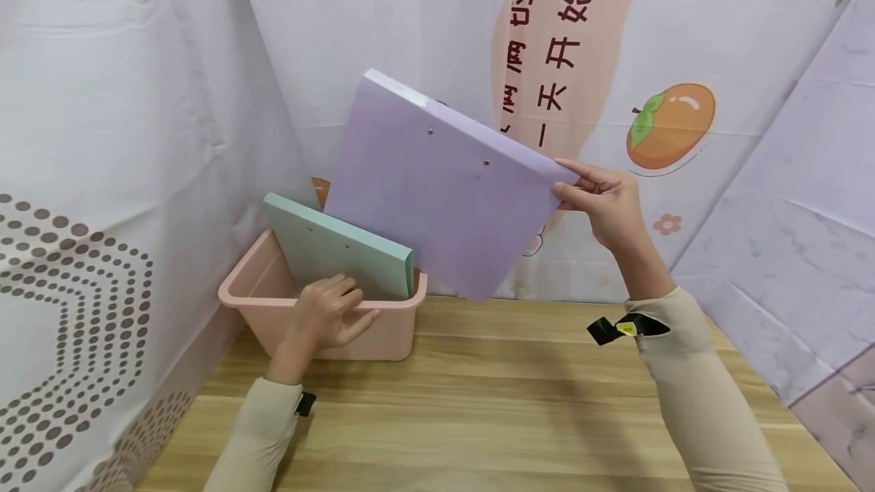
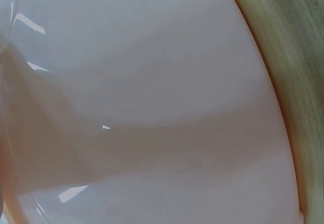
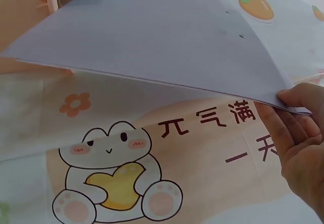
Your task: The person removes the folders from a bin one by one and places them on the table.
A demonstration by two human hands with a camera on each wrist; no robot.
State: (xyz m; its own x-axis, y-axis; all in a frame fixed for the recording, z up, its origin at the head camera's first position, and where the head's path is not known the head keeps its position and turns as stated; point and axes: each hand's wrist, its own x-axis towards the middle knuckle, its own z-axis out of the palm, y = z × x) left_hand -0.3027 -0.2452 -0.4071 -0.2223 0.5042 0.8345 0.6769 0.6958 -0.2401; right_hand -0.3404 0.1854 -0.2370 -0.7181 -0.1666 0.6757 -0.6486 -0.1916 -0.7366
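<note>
My right hand [image 1: 611,200] pinches one corner of a lilac file folder [image 1: 447,181], thumb on the near face. The folder is raised and tilted, its spine edge uppermost and two rivets showing. In the right wrist view, the lilac folder [image 3: 152,37] spreads out from the fingertips. At the left, a pink plastic bin [image 1: 383,336] holds a mint green file folder [image 1: 342,253] leaning inside it. My left hand [image 1: 328,313] grips the bin's front rim, fingers curled over it and thumb outside. Only the bin's glossy wall [image 2: 177,82] fills most of the left wrist view.
The bin stands at the back left of a wood-grain table [image 1: 492,408]. Behind hangs a white patterned cloth [image 1: 424,14] with fruit and lettering; more cloth [image 1: 779,249] closes off the right side. The lilac folder partly overlaps the green one in the head view.
</note>
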